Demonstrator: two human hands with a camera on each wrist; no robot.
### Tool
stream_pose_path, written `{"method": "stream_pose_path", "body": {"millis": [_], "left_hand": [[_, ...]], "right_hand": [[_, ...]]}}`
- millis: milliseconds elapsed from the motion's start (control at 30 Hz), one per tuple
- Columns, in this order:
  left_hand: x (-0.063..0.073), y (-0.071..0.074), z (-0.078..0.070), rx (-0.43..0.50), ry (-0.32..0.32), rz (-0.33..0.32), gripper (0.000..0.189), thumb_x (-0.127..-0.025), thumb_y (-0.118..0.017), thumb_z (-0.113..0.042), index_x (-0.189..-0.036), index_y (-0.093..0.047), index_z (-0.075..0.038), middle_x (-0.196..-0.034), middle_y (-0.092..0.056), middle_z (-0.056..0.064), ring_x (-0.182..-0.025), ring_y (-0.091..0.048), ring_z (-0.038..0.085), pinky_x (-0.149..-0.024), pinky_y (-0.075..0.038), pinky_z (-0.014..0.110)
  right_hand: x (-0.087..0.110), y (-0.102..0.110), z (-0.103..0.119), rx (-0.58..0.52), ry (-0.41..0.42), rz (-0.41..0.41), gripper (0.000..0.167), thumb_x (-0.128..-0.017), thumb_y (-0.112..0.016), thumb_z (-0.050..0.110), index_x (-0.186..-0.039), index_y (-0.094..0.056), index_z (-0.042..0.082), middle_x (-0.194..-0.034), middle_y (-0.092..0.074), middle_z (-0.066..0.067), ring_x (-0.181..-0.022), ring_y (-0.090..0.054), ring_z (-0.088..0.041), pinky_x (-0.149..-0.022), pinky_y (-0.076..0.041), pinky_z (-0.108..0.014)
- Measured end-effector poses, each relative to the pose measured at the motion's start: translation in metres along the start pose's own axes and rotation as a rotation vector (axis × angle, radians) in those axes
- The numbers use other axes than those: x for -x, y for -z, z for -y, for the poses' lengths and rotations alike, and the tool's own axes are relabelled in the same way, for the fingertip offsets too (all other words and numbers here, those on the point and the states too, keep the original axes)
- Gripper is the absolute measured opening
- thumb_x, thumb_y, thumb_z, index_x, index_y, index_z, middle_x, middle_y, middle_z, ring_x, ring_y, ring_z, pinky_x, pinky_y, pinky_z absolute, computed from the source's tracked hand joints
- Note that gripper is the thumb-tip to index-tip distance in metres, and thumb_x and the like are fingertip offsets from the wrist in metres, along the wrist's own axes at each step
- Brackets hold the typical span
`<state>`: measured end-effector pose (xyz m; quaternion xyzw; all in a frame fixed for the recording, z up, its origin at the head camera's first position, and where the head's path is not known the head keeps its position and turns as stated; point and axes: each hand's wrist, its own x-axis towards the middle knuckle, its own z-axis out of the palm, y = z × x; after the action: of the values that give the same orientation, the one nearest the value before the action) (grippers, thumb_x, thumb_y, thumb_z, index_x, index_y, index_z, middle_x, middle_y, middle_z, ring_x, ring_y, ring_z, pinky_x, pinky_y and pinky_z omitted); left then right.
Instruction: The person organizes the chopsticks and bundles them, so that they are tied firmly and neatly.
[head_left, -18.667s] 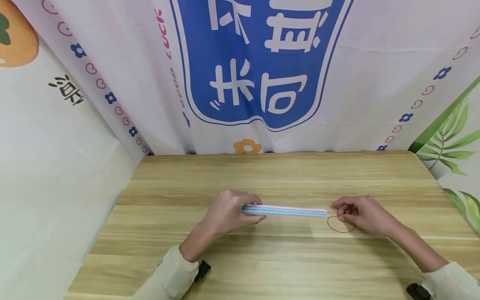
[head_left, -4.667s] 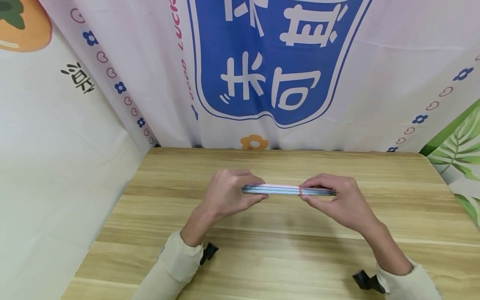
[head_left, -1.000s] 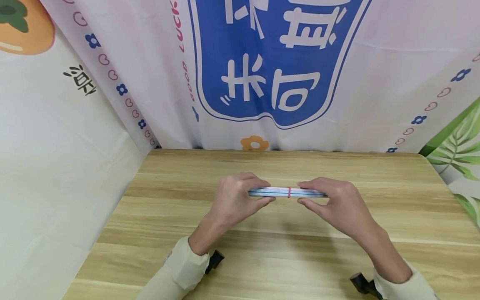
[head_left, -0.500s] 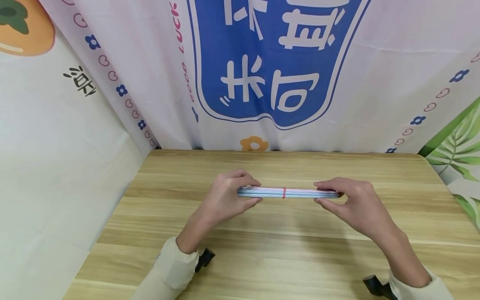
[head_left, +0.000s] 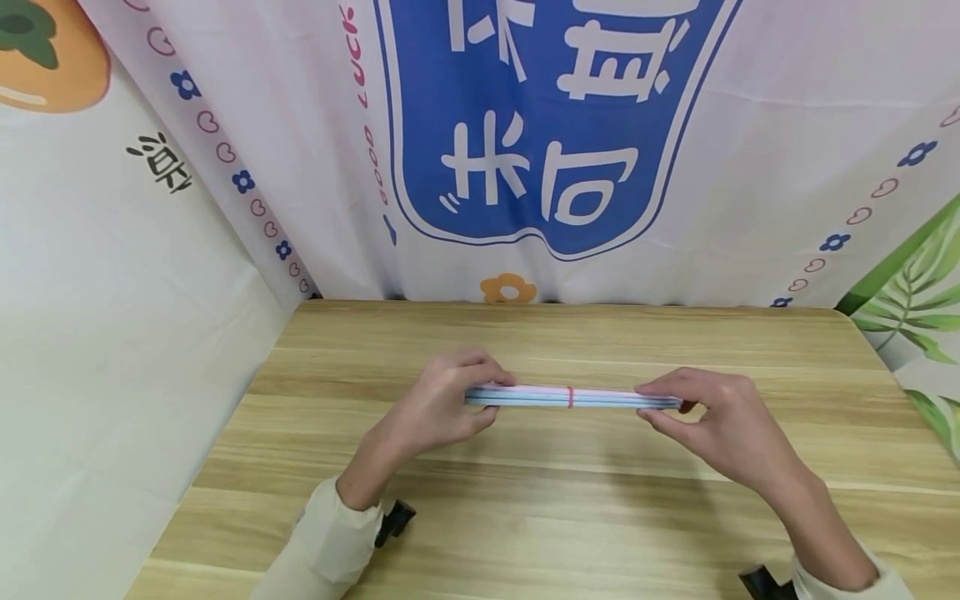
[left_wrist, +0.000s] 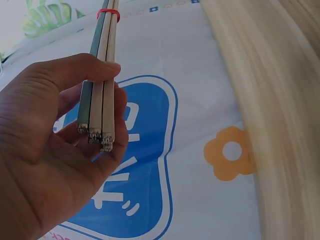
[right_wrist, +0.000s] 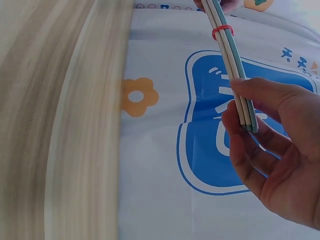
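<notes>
A bundle of slim pink and light-blue sticks (head_left: 525, 397) is held level above the table, with a red rubber band (head_left: 570, 397) around it near the middle. My left hand (head_left: 435, 404) pinches the left end between thumb and fingers. On the right end, my right hand (head_left: 723, 421) has a similar pinch. The left wrist view shows the blunt, rough grey stick ends (left_wrist: 95, 135) poking out past my fingers. In the right wrist view the opposite stick ends (right_wrist: 248, 127) show between thumb and fingers.
The wood-grain table (head_left: 525, 517) lies below both hands. A printed white curtain (head_left: 765, 167) with a blue panel hangs along its far edge. Black wrist mounts (head_left: 395, 522) stick out by the beige sleeves (head_left: 318, 542).
The rubber band, loose by my right hand at first, went onto the bundle near its right end and then to its middle. Lately my hands have spread toward the ends and lowered slightly.
</notes>
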<state>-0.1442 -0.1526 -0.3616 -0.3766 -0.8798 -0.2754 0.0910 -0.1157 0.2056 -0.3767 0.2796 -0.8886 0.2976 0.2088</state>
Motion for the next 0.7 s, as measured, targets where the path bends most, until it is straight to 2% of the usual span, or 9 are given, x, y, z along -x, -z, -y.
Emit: {"method": "stream_pose_path", "body": {"millis": [333,533,700], "left_hand": [[0.013,-0.009,0.008,0.007,-0.034,-0.041,0.028,-0.081,-0.092,-0.003,-0.106,-0.081,-0.008,-0.106,-0.078,0.003,-0.093,-0.073,0.014,-0.08,-0.062,0.026],[0.023,-0.021,0.019,0.047,-0.1,-0.07,0.028,-0.079,-0.094,-0.004,-0.104,-0.081,-0.008,-0.104,-0.078,0.003,-0.091,-0.073,0.012,-0.077,-0.061,0.023],[0.028,-0.03,0.025,0.098,-0.089,-0.035,0.027,-0.082,-0.092,-0.003,-0.106,-0.081,-0.008,-0.107,-0.078,0.004,-0.095,-0.074,0.014,-0.08,-0.062,0.024]], "right_hand": [[0.011,-0.008,-0.004,-0.059,-0.022,0.06,0.037,-0.075,-0.095,0.001,-0.104,-0.085,0.023,-0.094,-0.08,0.01,-0.073,-0.061,0.005,-0.064,-0.053,-0.013],[0.02,-0.017,-0.009,-0.114,-0.05,0.099,0.034,-0.078,-0.094,0.003,-0.103,-0.084,0.024,-0.094,-0.08,0.012,-0.074,-0.062,0.006,-0.063,-0.057,-0.02],[0.024,-0.024,-0.016,-0.152,-0.047,0.123,0.033,-0.079,-0.093,0.002,-0.103,-0.084,0.023,-0.094,-0.08,0.012,-0.075,-0.064,0.006,-0.063,-0.057,-0.018]]}}
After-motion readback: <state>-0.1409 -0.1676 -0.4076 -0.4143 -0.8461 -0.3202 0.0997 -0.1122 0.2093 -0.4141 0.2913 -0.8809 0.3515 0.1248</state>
